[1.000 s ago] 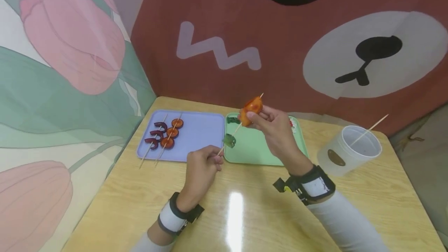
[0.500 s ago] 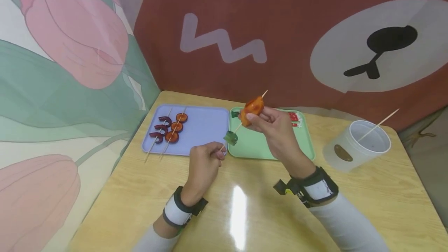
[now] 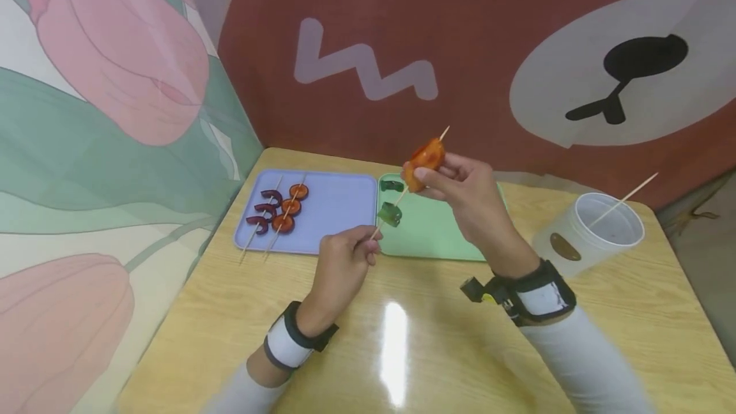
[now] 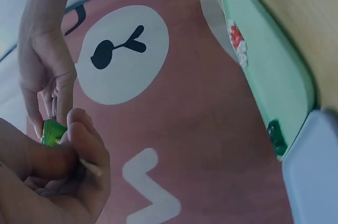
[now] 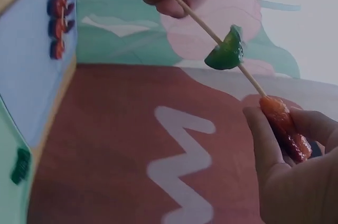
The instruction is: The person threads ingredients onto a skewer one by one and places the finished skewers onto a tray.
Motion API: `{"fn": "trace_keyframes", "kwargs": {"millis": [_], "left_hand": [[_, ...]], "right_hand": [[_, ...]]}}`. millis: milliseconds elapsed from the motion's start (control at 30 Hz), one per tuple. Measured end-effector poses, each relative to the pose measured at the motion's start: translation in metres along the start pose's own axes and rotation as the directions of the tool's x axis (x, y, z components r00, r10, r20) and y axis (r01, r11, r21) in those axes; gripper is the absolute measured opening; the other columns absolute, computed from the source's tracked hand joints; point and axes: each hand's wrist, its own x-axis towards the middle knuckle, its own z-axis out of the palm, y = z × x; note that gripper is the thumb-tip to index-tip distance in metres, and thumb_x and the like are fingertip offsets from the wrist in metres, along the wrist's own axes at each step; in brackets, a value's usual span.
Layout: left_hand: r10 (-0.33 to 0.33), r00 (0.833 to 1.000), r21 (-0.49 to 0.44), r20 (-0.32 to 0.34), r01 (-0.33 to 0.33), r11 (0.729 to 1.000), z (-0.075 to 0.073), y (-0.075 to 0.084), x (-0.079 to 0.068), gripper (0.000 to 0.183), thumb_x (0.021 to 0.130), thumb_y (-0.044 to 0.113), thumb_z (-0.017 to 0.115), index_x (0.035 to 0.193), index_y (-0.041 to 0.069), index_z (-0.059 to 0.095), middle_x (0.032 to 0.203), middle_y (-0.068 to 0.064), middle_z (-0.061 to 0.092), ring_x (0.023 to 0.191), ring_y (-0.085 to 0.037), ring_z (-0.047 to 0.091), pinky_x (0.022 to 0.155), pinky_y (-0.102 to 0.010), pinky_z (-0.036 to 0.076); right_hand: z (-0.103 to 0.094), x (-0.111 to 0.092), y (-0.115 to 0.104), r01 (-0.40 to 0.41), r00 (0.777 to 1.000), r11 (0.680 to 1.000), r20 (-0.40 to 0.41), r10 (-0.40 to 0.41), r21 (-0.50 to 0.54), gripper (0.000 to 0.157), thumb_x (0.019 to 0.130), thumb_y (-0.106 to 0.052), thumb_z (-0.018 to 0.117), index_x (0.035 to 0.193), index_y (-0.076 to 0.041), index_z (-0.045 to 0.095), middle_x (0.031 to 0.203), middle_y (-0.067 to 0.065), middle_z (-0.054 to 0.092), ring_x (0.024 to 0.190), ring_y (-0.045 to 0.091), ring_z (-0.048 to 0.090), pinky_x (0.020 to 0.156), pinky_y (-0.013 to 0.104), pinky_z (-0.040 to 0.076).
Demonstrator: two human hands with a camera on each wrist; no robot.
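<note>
My left hand (image 3: 345,264) pinches a thin wooden skewer (image 5: 252,78) close to its lower end. A glossy green piece (image 3: 390,214), like cut pepper, is threaded on the stick a short way above those fingers. Higher up, my right hand (image 3: 477,203) grips an orange-brown glossy food piece (image 3: 427,161) between thumb and fingers. The skewer's tip pokes out past that piece. Both hands hold the skewer tilted up to the right, over the green tray (image 3: 437,241) in the head view. In the right wrist view, bare stick shows between the two pieces.
On the left, a lavender tray (image 3: 339,203) carries one skewer of dark curved pieces (image 3: 264,209) and one of round brown slices (image 3: 290,207). Another green piece (image 3: 393,185) and red-white pieces (image 4: 237,42) lie on the green tray. A frosted tub (image 3: 563,229) holds a stick.
Both hands have moved slightly up and right with the skewer. A little more of its tip shows past the orange piece. In the head view, my right hand now hides the red-white pieces.
</note>
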Motion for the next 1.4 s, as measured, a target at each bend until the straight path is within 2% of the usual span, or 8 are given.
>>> {"fn": "trace_keyframes", "kwargs": {"millis": [100,233,533,667,900,1133,1300,1400], "left_hand": [[0.009,0.999,-0.048,0.039,-0.007,0.999,-0.001,0.006,0.002,0.015,0.089,-0.001,0.063,0.101,-0.002,0.071,0.077,-0.006,0.07,0.06,-0.007,0.062,0.054,-0.018,0.054],[-0.041,0.996,-0.143,0.073,0.051,0.988,-0.001,0.014,0.001,0.018,0.093,0.004,0.059,0.106,-0.002,0.07,0.073,-0.006,0.067,0.06,-0.01,0.06,0.053,-0.024,0.055],[-0.145,0.981,-0.185,0.129,0.167,0.968,0.0,0.018,0.001,0.019,0.098,0.01,0.054,0.089,0.007,0.07,0.066,-0.002,0.057,0.063,-0.016,0.054,0.055,-0.022,0.048],[-0.178,0.982,-0.23,0.07,0.189,0.955,0.003,0.018,0.0,0.02,0.094,0.004,0.056,0.077,0.006,0.067,0.061,-0.004,0.055,0.059,-0.014,0.051,0.055,-0.022,0.045],[-0.194,0.977,-0.292,-0.093,0.16,0.943,0.011,0.014,-0.004,0.02,0.084,-0.01,0.058,0.07,-0.003,0.07,0.055,-0.01,0.057,0.051,-0.013,0.05,0.047,-0.018,0.045],[-0.231,0.966,-0.353,-0.115,0.177,0.919,0.014,0.009,-0.007,0.019,0.083,-0.013,0.056,0.072,-0.008,0.07,0.061,-0.013,0.062,0.053,-0.014,0.052,0.049,-0.019,0.05],[-0.194,0.973,-0.331,-0.126,0.143,0.933,0.01,0.011,-0.001,0.02,0.082,-0.013,0.056,0.07,-0.006,0.07,0.057,-0.012,0.059,0.05,-0.009,0.049,0.047,-0.018,0.047],[-0.158,0.978,-0.287,-0.133,0.115,0.951,0.005,0.011,0.001,0.02,0.082,-0.013,0.056,0.071,-0.005,0.071,0.059,-0.011,0.062,0.051,-0.012,0.053,0.047,-0.018,0.048]], "right_hand": [[-0.005,0.004,-0.012,0.032,0.999,0.999,-0.01,-0.032,-0.011,0.049,0.083,-0.016,0.074,0.124,0.006,0.061,0.109,0.013,0.072,0.099,0.027,0.069,0.081,0.037,0.056],[-0.008,0.005,-0.021,0.046,0.999,0.999,0.005,-0.046,-0.011,0.046,0.084,-0.016,0.072,0.124,0.006,0.061,0.108,0.012,0.072,0.1,0.027,0.069,0.084,0.036,0.056],[-0.002,0.003,-0.024,0.067,0.997,0.996,-0.019,-0.068,-0.056,0.041,0.083,-0.019,0.073,0.116,0.004,0.066,0.101,0.009,0.074,0.095,0.026,0.07,0.083,0.035,0.056],[0.003,0.003,-0.024,0.077,0.997,0.993,-0.024,-0.079,-0.087,0.042,0.081,-0.02,0.075,0.115,0.004,0.068,0.099,0.008,0.075,0.093,0.025,0.071,0.081,0.034,0.057],[0.011,-0.003,-0.017,-0.001,1.0,1.0,-0.031,0.001,0.018,0.05,0.079,-0.017,0.077,0.12,0.009,0.063,0.099,0.011,0.075,0.094,0.025,0.071,0.08,0.036,0.057],[0.015,-0.009,-0.006,0.013,0.999,0.998,0.032,-0.015,0.066,0.043,0.082,-0.012,0.074,0.117,0.01,0.064,0.1,0.012,0.074,0.093,0.027,0.07,0.08,0.039,0.057],[0.022,-0.01,0.006,-0.012,0.998,0.994,0.064,0.005,0.112,0.041,0.084,-0.011,0.072,0.117,0.012,0.063,0.103,0.013,0.073,0.098,0.027,0.069,0.081,0.041,0.056],[0.023,-0.009,0.006,-0.012,0.999,0.993,0.053,0.006,0.117,0.042,0.083,-0.011,0.073,0.119,0.011,0.064,0.106,0.015,0.072,0.1,0.027,0.068,0.082,0.041,0.056]]}}
